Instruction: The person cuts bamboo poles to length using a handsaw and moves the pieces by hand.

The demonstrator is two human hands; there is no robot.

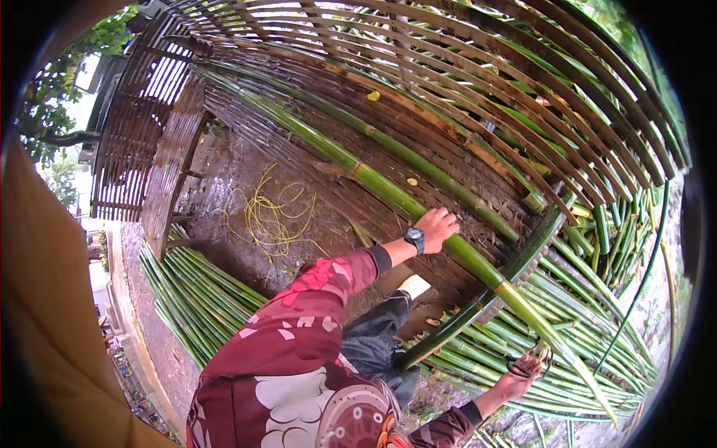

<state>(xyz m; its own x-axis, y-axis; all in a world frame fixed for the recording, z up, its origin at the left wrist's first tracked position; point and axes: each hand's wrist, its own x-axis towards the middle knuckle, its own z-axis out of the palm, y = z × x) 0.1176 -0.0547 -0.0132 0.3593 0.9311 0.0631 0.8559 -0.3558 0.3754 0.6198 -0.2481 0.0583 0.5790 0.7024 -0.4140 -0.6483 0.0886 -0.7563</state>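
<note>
A long green bamboo pole (388, 193) runs diagonally from the far upper left to the lower right. My left hand (437, 228), with a dark watch on the wrist, lies over the pole with its fingers curled onto it. The pole crosses a thick bamboo crossbar (529, 254) beyond that hand. At the lower right, my right hand (519, 381) is closed around a dark tool (534, 364), whose kind I cannot make out. That hand is near the pole's thinner end, above a spread of cut bamboo. A second bamboo pole (441, 179) lies alongside the first.
Curved wooden slats (478, 60) arch along the top right. Bundled bamboo lengths (202, 291) lie at the left, with more bamboo stems (485, 336) at the lower right. A yellow cord (272, 216) lies tangled on the muddy ground. A wooden plank (172, 164) stands at the left.
</note>
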